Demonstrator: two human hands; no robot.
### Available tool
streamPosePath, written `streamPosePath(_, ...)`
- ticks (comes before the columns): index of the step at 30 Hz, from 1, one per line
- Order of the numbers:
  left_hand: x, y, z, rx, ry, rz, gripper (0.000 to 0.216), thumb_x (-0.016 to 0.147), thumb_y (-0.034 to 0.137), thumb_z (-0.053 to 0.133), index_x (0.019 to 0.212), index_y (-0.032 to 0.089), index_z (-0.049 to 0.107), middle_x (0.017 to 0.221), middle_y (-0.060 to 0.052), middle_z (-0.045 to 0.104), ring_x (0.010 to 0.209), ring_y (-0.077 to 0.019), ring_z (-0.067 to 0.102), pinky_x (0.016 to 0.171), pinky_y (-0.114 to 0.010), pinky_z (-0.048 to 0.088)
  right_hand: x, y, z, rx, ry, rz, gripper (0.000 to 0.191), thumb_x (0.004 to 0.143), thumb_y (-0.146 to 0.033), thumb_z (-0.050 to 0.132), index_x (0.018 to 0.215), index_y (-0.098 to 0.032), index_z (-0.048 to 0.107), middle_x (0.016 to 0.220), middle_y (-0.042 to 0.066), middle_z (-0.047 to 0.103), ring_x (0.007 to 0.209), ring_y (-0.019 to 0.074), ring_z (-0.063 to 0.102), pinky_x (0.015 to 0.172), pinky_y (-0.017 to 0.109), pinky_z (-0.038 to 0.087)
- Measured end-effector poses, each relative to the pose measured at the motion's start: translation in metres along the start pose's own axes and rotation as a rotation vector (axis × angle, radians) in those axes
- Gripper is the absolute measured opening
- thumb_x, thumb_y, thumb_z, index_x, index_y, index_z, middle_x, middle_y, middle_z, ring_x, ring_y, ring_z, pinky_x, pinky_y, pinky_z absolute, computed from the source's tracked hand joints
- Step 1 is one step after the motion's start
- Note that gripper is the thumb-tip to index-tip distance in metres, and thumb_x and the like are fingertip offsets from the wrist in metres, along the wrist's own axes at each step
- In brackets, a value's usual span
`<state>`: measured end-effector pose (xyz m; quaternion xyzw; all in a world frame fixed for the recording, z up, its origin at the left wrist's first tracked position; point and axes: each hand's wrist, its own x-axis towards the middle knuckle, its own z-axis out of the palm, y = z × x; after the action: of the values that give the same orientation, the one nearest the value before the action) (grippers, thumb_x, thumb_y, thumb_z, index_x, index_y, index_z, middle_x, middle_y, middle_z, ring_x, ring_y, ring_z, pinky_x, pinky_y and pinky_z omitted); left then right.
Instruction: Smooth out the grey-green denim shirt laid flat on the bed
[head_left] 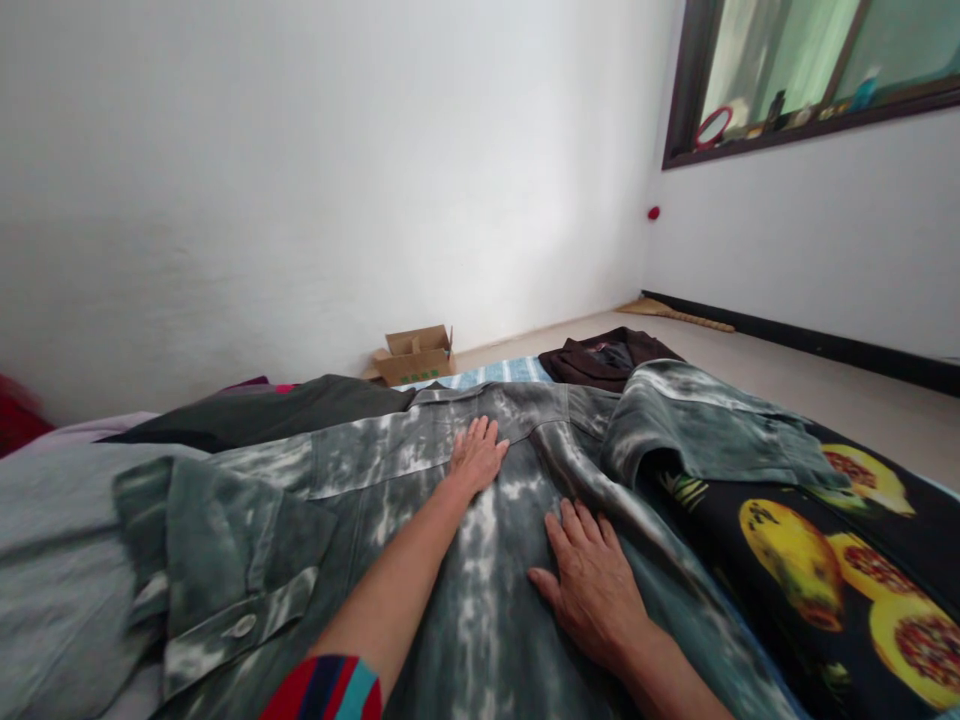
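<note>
A grey-green tie-dyed shirt [375, 500] lies spread flat in front of me, back side up. My left hand [477, 455] rests palm down on it just below the collar, fingers together and stretched out. My right hand [592, 585] lies flat on the cloth lower and to the right, beside a long fold. One sleeve with a buttoned cuff [240, 625] is folded in at the lower left. The other sleeve [705, 425] is folded over at the right. Neither hand grips anything.
A black cloth with yellow fruit print [840, 570] lies at the right. A dark brown garment [607, 358] and a striped blue cloth [499, 373] lie beyond the shirt. A cardboard box [416, 355] sits by the white wall. A window ledge [810, 115] holds small items.
</note>
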<state>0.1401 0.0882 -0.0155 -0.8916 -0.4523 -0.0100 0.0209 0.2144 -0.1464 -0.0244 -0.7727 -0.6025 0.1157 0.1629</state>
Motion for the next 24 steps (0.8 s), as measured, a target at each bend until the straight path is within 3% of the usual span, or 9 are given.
streamPosePath(5,0.041,0.020,0.004,-0.087,-0.034,0.112,0.057,0.098,0.044,0.020,0.147,0.017,0.027,0.156,-0.010,0.022,0.144,-0.0226,0.017,0.113,-0.045,0.020,0.001,-0.001,0.005,-0.008,0.014,0.009,0.064,0.090,-0.053,0.041,0.142,-0.016,0.043,0.151,0.016,0.031,0.140,0.0347,0.024,0.113,0.053,0.018)
streamPosePath(10,0.068,0.028,0.009,-0.107,-0.061,0.087,0.063,0.096,0.051,0.017,0.148,0.017,0.025,0.156,-0.012,0.020,0.144,-0.0260,0.016,0.113,-0.050,0.017,0.002,-0.004,0.006,-0.014,0.031,0.019,0.063,0.090,-0.052,0.043,0.141,-0.015,0.045,0.151,0.016,0.033,0.141,0.0340,0.023,0.113,0.053,0.018)
streamPosePath(24,0.074,0.030,0.013,-0.102,-0.076,0.048,0.069,0.094,0.057,0.014,0.146,0.015,0.029,0.156,-0.010,0.022,0.144,-0.0250,0.014,0.114,-0.049,0.016,0.001,-0.007,0.011,-0.031,0.057,0.026,0.057,0.090,-0.048,0.042,0.138,-0.017,0.048,0.148,0.015,0.037,0.141,0.0348,0.023,0.112,0.055,0.018)
